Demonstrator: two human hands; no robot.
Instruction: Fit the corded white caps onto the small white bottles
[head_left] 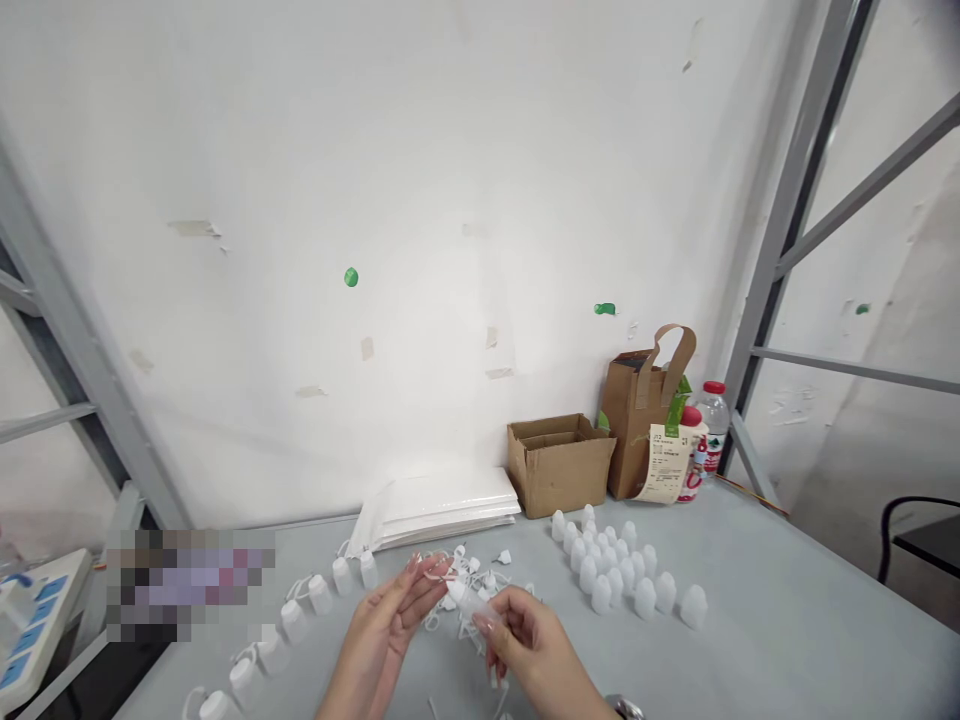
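My left hand (386, 630) and my right hand (536, 650) are raised together over the grey table (750, 600). My right hand grips a small white plastic bottle (466, 602) lying on its side. The fingertips of my left hand pinch a thin white looped tether (437, 573) close to that bottle. Under my hands lies a tangled heap of white caps with tethers (472, 580). Several capped bottles (319, 594) stand in a row to the left, and a group of upright white bottles (611, 570) stands to the right.
A stack of flat white packets (442, 508) and an open cardboard box (559, 465) stand against the white wall. Behind them are a brown paper bag (637, 420) and a water bottle (712, 425). A power strip (41, 625) lies left of the table, with grey metal shelving uprights on both sides.
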